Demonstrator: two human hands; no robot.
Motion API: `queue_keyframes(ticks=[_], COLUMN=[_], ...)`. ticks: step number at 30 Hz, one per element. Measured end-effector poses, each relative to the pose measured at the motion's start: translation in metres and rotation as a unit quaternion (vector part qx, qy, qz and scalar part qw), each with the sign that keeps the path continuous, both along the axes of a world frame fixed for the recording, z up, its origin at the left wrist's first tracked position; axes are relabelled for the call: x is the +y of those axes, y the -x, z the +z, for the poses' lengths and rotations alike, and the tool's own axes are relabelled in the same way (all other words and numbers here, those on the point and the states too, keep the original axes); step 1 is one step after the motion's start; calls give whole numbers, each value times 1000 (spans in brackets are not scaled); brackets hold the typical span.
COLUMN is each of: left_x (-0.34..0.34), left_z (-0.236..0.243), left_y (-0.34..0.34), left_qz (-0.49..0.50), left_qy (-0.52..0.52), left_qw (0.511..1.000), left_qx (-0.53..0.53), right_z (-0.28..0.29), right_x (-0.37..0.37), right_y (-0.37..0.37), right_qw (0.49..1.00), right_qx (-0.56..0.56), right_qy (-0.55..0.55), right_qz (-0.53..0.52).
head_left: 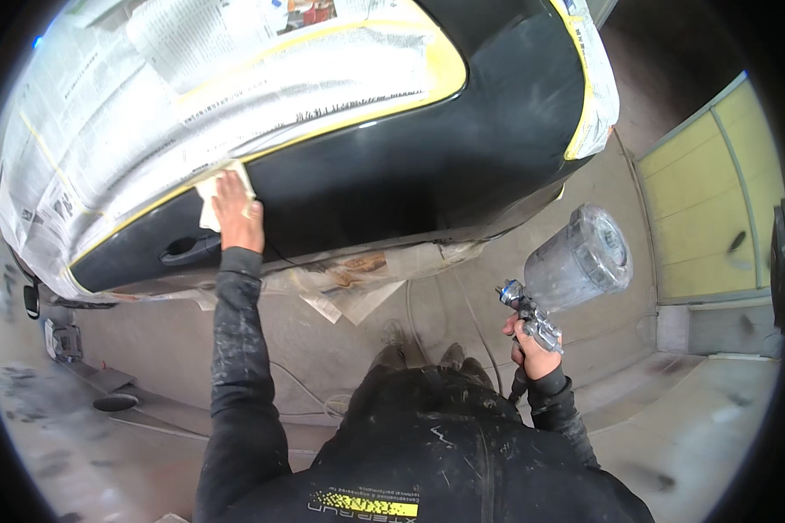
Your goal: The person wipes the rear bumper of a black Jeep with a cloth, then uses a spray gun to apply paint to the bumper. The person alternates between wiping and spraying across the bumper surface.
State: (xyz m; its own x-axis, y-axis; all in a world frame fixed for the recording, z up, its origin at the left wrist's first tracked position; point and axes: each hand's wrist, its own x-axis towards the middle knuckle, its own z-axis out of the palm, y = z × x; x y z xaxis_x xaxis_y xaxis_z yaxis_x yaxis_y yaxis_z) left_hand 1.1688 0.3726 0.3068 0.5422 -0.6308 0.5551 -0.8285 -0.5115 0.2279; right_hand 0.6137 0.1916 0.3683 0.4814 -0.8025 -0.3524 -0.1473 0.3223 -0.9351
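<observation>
My left hand lies with its fingers stretched flat over a pale yellowish cloth, pressing it to the car's dark side panel. The cloth overlaps the yellow masking tape along the panel's upper edge. Just below and left of that hand is a black door handle. On the right, away from the car, my right hand is closed round the grip of a metal spray gun. A cloudy, translucent paint cup sits on the gun. Its trigger is partly hidden by my fingers.
Newspaper masking covers the car's windows and upper body, and more newspaper hangs along its lower edge. A hose runs across the dusty floor. Yellow panels stand at the right; grey equipment is at the far left.
</observation>
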Motion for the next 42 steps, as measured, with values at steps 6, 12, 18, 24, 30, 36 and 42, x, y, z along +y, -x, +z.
queue_keyframes(ticks=[6,12,18,24,30,36,42], left_x=[101,290,316,226,146,93,71], left_z=[-31,-25,-82,-164,-207,-238,-269], left_y=[-99,-58,136,265,249,191,125], left_qz=[-15,412,422,290,251,201,210], left_qy=[235,496,430,122,-26,-60,40], left_qw=[970,759,780,880,874,879,896], left_qx=[52,86,166,357,416,427,388], right_z=[-10,-28,-66,-95,-110,-150,-185], right_x=[-3,-21,-36,-44,-10,45,64], right_y=[8,26,48,63,53,-7,-78], right_qw=[1000,999,998,997,990,980,945], right_qx=[2,-3,30,40,47,50,111], right_qy=[13,8,-20,39,122,185,307], right_qz=[19,36,45,49,52,-52,-19])
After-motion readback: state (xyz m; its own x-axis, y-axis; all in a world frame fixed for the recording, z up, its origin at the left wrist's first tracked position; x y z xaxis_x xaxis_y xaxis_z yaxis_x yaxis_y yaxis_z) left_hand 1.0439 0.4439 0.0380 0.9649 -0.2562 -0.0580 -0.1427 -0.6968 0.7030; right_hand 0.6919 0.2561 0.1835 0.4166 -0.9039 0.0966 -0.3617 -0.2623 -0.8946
